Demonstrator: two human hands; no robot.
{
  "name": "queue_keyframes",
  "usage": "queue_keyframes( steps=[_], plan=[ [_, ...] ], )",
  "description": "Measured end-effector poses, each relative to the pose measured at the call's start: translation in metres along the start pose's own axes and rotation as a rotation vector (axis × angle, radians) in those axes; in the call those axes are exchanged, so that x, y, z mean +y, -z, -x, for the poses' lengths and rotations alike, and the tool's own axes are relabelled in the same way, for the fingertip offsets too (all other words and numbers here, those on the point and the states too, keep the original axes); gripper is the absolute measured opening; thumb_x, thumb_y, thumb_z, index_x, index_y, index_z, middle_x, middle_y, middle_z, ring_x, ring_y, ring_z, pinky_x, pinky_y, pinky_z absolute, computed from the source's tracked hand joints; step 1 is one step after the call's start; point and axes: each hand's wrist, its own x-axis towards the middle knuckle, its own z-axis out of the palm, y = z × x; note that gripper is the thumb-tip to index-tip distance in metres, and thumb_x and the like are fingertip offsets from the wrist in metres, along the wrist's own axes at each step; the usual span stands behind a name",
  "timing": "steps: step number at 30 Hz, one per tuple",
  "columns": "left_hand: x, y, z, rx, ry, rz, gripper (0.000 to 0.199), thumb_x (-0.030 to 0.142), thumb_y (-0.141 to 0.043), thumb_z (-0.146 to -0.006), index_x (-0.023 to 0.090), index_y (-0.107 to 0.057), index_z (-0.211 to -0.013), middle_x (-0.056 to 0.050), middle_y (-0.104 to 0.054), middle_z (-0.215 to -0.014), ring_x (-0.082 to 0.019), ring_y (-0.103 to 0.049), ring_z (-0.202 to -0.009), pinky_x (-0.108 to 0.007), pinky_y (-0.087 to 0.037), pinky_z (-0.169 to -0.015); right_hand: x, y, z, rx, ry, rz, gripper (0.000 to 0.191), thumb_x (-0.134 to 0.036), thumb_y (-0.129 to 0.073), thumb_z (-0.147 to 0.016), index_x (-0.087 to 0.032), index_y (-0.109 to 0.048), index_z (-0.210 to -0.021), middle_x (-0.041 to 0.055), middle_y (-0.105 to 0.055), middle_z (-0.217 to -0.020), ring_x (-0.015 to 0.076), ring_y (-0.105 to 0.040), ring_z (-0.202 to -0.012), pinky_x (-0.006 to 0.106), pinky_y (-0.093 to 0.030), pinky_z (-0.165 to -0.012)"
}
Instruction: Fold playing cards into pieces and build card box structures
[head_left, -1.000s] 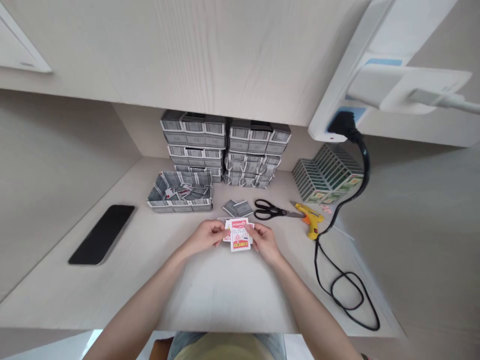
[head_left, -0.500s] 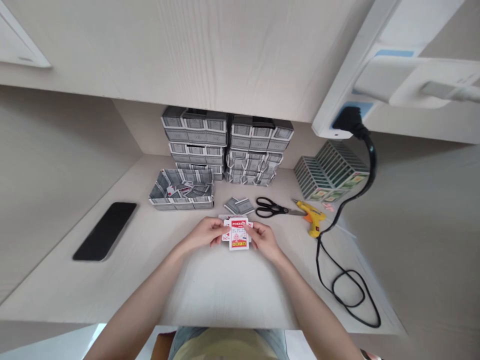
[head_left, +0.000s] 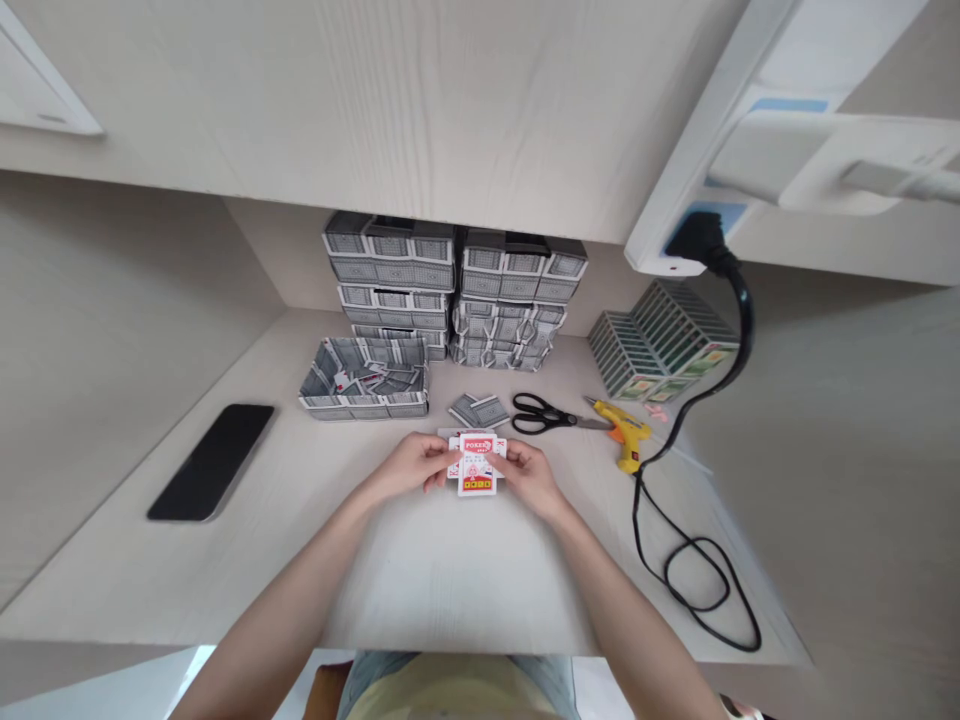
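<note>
Several playing cards [head_left: 478, 468] are held together between both hands, low over the desk. An upright card with red "POKER" lettering lies on top, across others that stick out on both sides. My left hand [head_left: 415, 465] pinches the left side of the cards, thumb on top. My right hand [head_left: 531, 475] grips their right side in the same way. Just beyond them, a few grey-backed cards [head_left: 480, 411] lie on the desk. The fingers beneath the cards are partly hidden.
A box made of cards [head_left: 365, 405] holds loose cards, before stacked card boxes [head_left: 517, 262]. Black scissors [head_left: 541, 415], a yellow glue gun [head_left: 628, 432], a black cable [head_left: 701, 605] and green-striped stacks [head_left: 637, 350] are right. A black phone [head_left: 212, 460] lies left.
The cards in my hands have shifted very slightly, with the top card a little further up. Both hands keep their hold in nearly the same place.
</note>
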Motion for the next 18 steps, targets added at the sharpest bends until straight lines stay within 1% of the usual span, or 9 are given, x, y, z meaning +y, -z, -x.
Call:
queue_keyframes(
  steps=[5,8,10,12,15,18],
  plan=[
    [0.001,-0.001,0.001,-0.003,-0.021,-0.014,0.039,0.05,-0.051,-0.071,0.014,-0.049,-0.059,0.004,-0.051,-0.045,-0.006,-0.04,-0.037,-0.018,-0.029,-0.038,0.0,-0.002,0.0,0.016,0.001,-0.001,0.034,-0.04,-0.065,-0.066,-0.013,-0.062,-0.087,0.0053,-0.066,-0.078,0.0171,-0.06,-0.071,0.03,-0.048,-0.067],
    [0.001,-0.001,0.001,0.012,-0.019,-0.006,0.039,0.049,-0.051,-0.072,0.014,-0.048,-0.058,0.004,-0.05,-0.044,-0.006,-0.04,-0.036,-0.019,-0.028,-0.038,-0.006,-0.003,0.002,0.005,-0.005,0.013,0.033,-0.039,-0.065,-0.067,-0.013,-0.062,-0.086,0.0028,-0.063,-0.07,0.0133,-0.056,-0.061,0.026,-0.046,-0.057],
    [0.002,0.0,0.001,0.022,-0.02,0.0,0.039,0.049,-0.05,-0.072,0.014,-0.048,-0.057,0.004,-0.05,-0.043,-0.006,-0.04,-0.036,-0.019,-0.028,-0.038,-0.01,-0.003,0.004,-0.026,-0.024,0.067,0.033,-0.039,-0.064,-0.067,-0.012,-0.062,-0.085,0.0006,-0.06,-0.063,0.0095,-0.05,-0.05,0.021,-0.041,-0.046],
    [0.002,0.001,0.001,0.025,-0.016,0.003,0.039,0.049,-0.05,-0.073,0.014,-0.048,-0.057,0.004,-0.05,-0.044,-0.006,-0.04,-0.036,-0.019,-0.028,-0.038,-0.014,-0.002,0.005,-0.057,-0.048,0.127,0.033,-0.04,-0.064,-0.066,-0.012,-0.062,-0.083,-0.0012,-0.058,-0.058,0.006,-0.041,-0.042,0.018,-0.031,-0.038],
    [0.0,0.001,0.0,0.026,-0.014,0.002,0.038,0.049,-0.051,-0.072,0.014,-0.048,-0.057,0.003,-0.051,-0.044,-0.006,-0.04,-0.036,-0.018,-0.028,-0.038,-0.016,-0.002,0.005,-0.05,-0.064,0.176,0.032,-0.041,-0.063,-0.066,-0.012,-0.062,-0.078,-0.003,-0.055,-0.053,0.0032,-0.031,-0.037,0.017,-0.023,-0.033],
    [-0.002,0.001,0.0,0.026,-0.023,0.002,0.039,0.048,-0.05,-0.073,0.014,-0.048,-0.056,0.003,-0.051,-0.044,-0.006,-0.041,-0.037,-0.019,-0.029,-0.039,-0.017,-0.004,0.005,-0.045,-0.062,0.18,0.034,-0.042,-0.062,-0.067,-0.012,-0.062,-0.081,-0.0026,-0.056,-0.055,0.0026,-0.029,-0.036,0.017,-0.021,-0.033]
  ],
)
